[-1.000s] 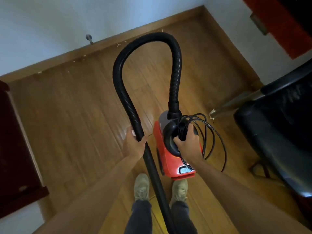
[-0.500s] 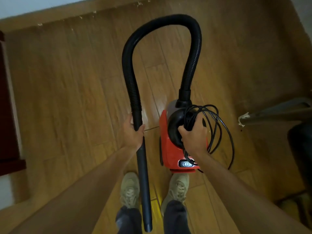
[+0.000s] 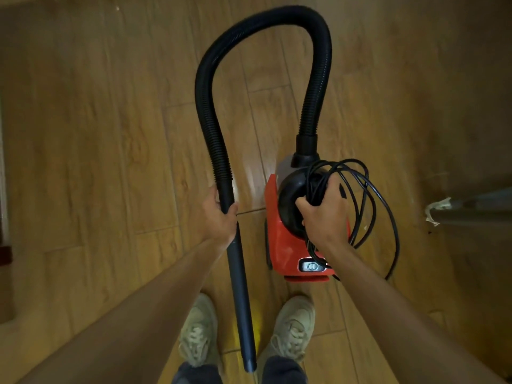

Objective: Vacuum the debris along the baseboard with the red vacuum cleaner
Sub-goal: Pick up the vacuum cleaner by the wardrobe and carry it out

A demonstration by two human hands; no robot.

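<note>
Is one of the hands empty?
No, the left hand grips the black tube and the right hand grips the coiled cord on the red vacuum.

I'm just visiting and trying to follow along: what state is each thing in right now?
Red vacuum cleaner: gripped at its top handle by the right hand.
Power cord: coiled in loops, bundled in the same hand.
Hose: arched in a loop, attached to the vacuum.
Rigid tube: held by the left hand, tip pointing down between the shoes.

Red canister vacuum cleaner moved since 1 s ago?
No, not noticeably: the red canister vacuum cleaner still meets the same wooden floor plank seam on its left; the camera tilted down.
</note>
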